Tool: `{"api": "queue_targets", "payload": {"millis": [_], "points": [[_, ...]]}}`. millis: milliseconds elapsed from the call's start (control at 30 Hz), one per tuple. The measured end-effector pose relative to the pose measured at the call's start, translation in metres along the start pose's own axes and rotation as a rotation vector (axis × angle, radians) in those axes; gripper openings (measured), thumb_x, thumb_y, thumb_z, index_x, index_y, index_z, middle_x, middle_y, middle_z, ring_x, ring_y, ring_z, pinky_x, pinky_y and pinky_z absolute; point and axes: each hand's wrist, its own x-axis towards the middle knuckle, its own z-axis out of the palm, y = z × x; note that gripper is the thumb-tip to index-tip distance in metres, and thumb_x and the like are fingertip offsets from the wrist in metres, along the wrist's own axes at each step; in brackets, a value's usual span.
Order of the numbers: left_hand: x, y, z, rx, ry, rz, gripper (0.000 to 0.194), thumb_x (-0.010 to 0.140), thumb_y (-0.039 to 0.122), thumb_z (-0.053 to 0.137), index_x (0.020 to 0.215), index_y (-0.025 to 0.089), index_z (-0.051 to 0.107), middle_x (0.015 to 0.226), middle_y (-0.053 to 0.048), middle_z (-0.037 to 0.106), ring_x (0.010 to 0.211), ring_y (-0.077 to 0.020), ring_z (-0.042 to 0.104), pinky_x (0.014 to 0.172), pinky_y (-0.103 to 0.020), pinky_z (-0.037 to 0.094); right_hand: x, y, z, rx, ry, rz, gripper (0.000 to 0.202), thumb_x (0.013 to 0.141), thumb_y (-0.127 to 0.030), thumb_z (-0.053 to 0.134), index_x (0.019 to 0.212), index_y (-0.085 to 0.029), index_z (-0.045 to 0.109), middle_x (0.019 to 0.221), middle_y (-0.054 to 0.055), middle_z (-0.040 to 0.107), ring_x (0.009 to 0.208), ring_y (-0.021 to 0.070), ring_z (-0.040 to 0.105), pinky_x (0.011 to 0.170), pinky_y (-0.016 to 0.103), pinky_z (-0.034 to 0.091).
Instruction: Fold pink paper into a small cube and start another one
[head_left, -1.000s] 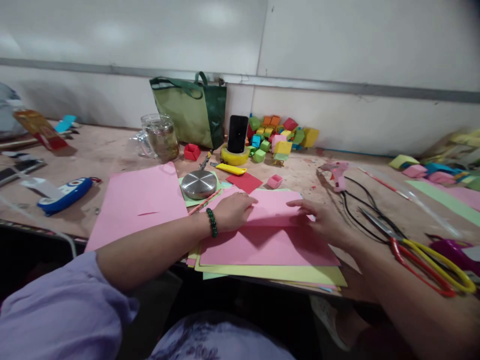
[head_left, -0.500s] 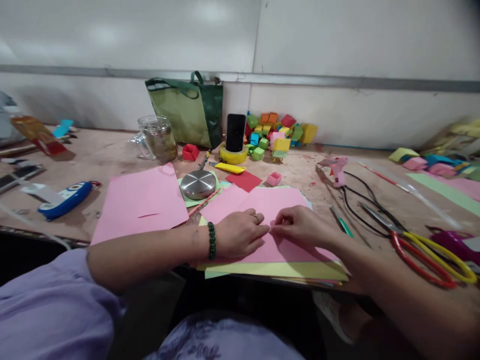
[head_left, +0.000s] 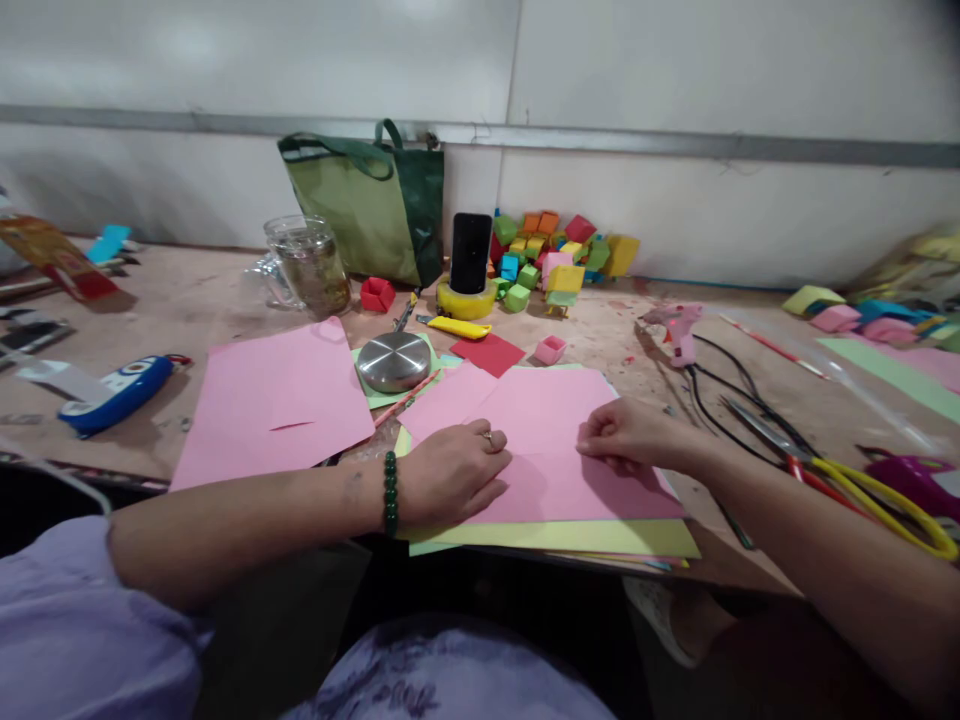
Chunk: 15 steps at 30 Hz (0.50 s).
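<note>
My left hand (head_left: 454,470), with a green bead bracelet and a ring, lies flat on a pink sheet of paper (head_left: 547,405). Its fingers are stretched to the right. On the right part of the same sheet rests my right hand (head_left: 626,435), its fingers curled and pressed together at a faint line across the paper. Whatever those fingertips hold, if anything, is hidden. Beneath the pink sheet, yellow paper (head_left: 600,537) and other coloured sheets stick out at the table's front edge. Another pink sheet (head_left: 277,385) with a short slit lies to the left.
A round metal lid-like disc (head_left: 394,361), a yellow cutter (head_left: 459,328) and red paper (head_left: 487,353) lie behind the sheets. Farther back stand a glass mug (head_left: 311,265), a phone (head_left: 471,252) and folded paper boxes (head_left: 532,250). At right are a pink glue gun (head_left: 681,330) and scissors (head_left: 765,430).
My right hand has slid to the right along the pink sheet, away from my left fingertips. My left hand has shifted slightly left, still flat on the paper.
</note>
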Motion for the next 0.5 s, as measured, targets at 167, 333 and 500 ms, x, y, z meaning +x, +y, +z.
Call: {"api": "queue_targets", "payload": {"millis": [167,333,500], "points": [[-0.02,0.002,-0.003,-0.045,0.012,-0.095,0.023,0.093,0.026,0.043,0.092,0.013,0.062,0.093,-0.009,0.059,0.089,-0.0215,0.051,0.082,-0.036,0.044,-0.005,0.027,-0.019,0.038,0.058,0.037,0.036,0.06,-0.048,0.073,0.058,-0.017,0.056,0.043,-0.002,0.055,0.036,0.0071,0.046,0.036,0.019,0.032],[-0.037,0.003,-0.001,-0.034,0.074,-0.16,0.025,0.093,0.024,0.041,0.094,0.013,0.064,0.099,-0.01,0.06,0.093,-0.022,0.052,0.082,-0.037,0.045,-0.011,0.042,-0.027,0.02,0.111,0.053,0.041,0.057,-0.053,0.075,0.063,-0.016,0.058,0.047,-0.001,0.057,0.038,0.0069,0.046,0.038,0.02,0.03],[-0.048,0.004,0.0,-0.019,0.112,-0.24,0.023,0.091,0.023,0.044,0.097,0.015,0.064,0.105,-0.009,0.061,0.095,-0.0212,0.054,0.084,-0.037,0.044,-0.012,0.047,-0.038,-0.082,0.154,-0.012,0.043,0.062,-0.058,0.069,0.066,-0.016,0.061,0.049,-0.001,0.056,0.042,0.0089,0.046,0.04,0.022,0.03]]}}
